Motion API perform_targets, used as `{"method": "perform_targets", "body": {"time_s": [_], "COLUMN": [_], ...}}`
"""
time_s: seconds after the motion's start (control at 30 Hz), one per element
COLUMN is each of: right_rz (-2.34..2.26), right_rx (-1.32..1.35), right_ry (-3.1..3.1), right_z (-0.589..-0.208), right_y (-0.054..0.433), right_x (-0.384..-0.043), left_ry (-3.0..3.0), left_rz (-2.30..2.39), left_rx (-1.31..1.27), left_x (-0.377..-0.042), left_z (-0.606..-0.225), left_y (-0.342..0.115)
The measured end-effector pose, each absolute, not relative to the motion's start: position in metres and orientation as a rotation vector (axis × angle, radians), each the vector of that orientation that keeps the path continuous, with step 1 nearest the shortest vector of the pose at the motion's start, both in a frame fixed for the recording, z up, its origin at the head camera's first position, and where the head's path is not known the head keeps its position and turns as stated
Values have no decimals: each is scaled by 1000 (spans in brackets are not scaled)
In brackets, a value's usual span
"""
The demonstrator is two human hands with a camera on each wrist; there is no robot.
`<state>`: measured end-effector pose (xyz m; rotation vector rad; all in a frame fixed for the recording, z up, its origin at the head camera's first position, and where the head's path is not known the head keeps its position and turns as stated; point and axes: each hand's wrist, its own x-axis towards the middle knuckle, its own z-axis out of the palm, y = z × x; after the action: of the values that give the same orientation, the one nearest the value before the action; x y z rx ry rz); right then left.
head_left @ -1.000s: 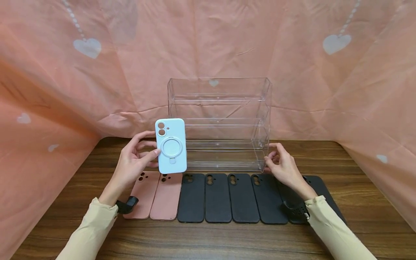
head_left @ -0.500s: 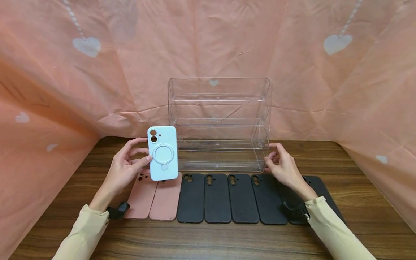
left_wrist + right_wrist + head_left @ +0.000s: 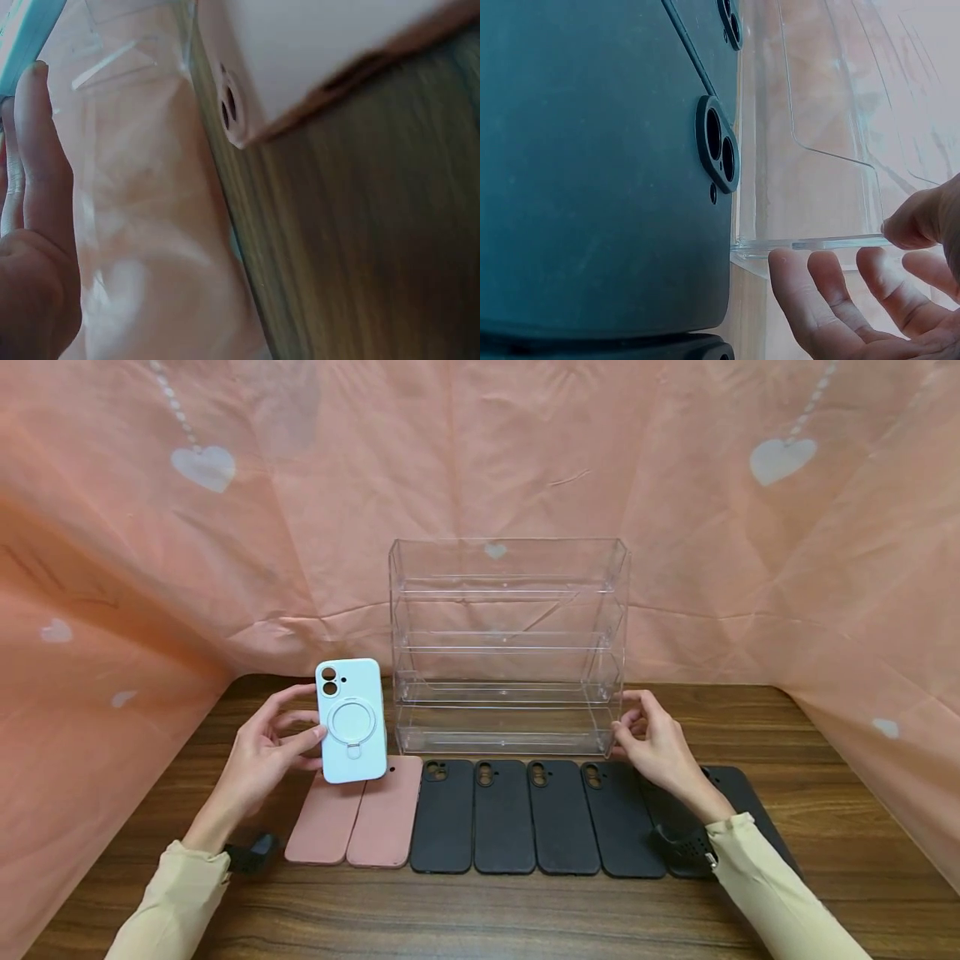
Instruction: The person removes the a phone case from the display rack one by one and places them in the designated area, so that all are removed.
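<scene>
My left hand (image 3: 258, 747) pinches a white phone case (image 3: 350, 756) by its left edge, thumb in front and fingers behind. The case stands nearly upright, its ring holder and two camera holes toward me. In the head view it overlaps the tops of two pink phone cases (image 3: 386, 827). A corner of the white case (image 3: 22, 45) shows in the left wrist view. At the right side of a clear acrylic display rack (image 3: 502, 743), my right hand (image 3: 652, 743) pinches the side panel low down, thumb on one face and fingers on the other, as the right wrist view shows.
Several black phone cases (image 3: 504, 827) lie in a row right of the pink ones, in front of the rack. My right forearm crosses over the rightmost black cases. A pink curtain (image 3: 495, 452) with white hearts hangs behind and beside the wooden table (image 3: 480, 914).
My left hand has moved left and slightly down with the white phone case, away from the front of the rack to its left. My right hand has stayed on the rack's side.
</scene>
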<state>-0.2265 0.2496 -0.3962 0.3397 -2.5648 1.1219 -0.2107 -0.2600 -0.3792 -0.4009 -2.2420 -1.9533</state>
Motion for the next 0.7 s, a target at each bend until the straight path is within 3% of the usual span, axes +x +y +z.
{"method": "perform_targets", "body": {"time_s": [0.7], "right_rz": [1171], "right_rx": [345], "right_ry": [-2565], "right_z": [-395], "right_y": [249], "right_x": [-225], "left_ry": [-2265], "left_rz": [-2005], "left_rx": [-341], "left_x": [-207], "left_z": [-392], "left_y": [-301]}}
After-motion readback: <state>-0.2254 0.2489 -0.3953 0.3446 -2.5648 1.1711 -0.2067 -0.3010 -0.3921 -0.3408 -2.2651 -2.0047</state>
